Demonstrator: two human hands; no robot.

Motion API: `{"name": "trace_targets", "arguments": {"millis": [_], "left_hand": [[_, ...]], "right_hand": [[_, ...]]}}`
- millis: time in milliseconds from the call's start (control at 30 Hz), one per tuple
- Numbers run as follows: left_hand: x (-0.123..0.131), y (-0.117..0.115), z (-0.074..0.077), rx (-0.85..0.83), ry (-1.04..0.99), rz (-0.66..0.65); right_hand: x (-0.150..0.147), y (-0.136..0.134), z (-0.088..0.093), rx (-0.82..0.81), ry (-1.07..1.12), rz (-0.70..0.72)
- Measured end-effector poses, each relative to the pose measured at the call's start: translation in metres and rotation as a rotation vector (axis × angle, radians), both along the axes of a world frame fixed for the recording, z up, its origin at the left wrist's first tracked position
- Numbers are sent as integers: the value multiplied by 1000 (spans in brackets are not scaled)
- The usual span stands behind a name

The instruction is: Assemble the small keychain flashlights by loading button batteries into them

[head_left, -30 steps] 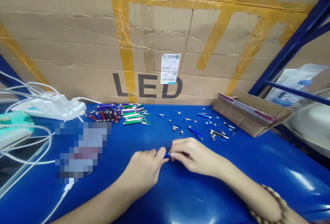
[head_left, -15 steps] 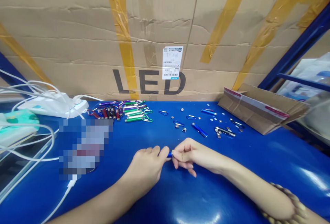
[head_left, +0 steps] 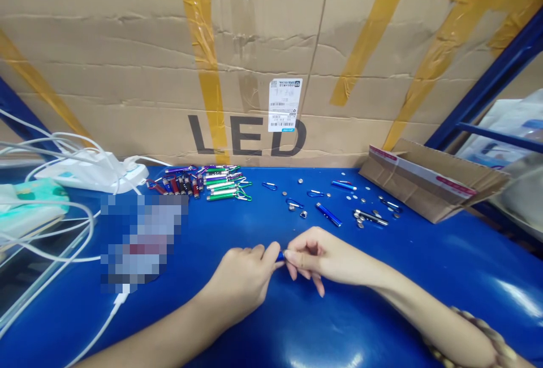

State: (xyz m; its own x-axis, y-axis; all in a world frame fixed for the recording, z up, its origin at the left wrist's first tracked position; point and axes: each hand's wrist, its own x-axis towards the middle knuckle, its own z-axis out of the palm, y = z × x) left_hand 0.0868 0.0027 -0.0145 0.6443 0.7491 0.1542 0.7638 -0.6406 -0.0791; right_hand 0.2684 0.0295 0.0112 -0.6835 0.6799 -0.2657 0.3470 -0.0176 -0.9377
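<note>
My left hand point(head_left: 248, 277) is wrapped round a small blue keychain flashlight point(head_left: 280, 256), hiding most of its tube. The thumb and index finger of my right hand point(head_left: 311, 258) pinch the flashlight's right-hand end, and the other fingers hang loosely bent. What exactly lies under those fingertips is hidden. Beyond my hands lie a loose blue flashlight tube point(head_left: 328, 215), a lighter blue one point(head_left: 343, 185) and a black one point(head_left: 370, 217). Small blue carabiner clips point(head_left: 269, 186) and several button cells point(head_left: 360, 224) are scattered around them.
Flashlights with clips point(head_left: 223, 193) in green, purple, red and black lie piled at back left. An open cardboard box point(head_left: 419, 181) sits at right. White cables and a power strip point(head_left: 91, 173) crowd the left, beside a blurred-out object point(head_left: 146, 241). A large carton point(head_left: 148, 74) walls off the back.
The view has shifted very slightly. My right fingertips have moved a touch on the flashlight's end; both hands keep their grip in nearly the same place.
</note>
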Motion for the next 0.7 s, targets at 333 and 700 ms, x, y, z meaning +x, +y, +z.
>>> {"name": "trace_targets", "arguments": {"millis": [333,700], "left_hand": [[-1,-1,4,25,134,-92],[-8,7,0,239,-139,-127]], "right_hand": [[-3,-1,-8,-335,132,3],[-4,3,-10,-1055,563,-78]]}}
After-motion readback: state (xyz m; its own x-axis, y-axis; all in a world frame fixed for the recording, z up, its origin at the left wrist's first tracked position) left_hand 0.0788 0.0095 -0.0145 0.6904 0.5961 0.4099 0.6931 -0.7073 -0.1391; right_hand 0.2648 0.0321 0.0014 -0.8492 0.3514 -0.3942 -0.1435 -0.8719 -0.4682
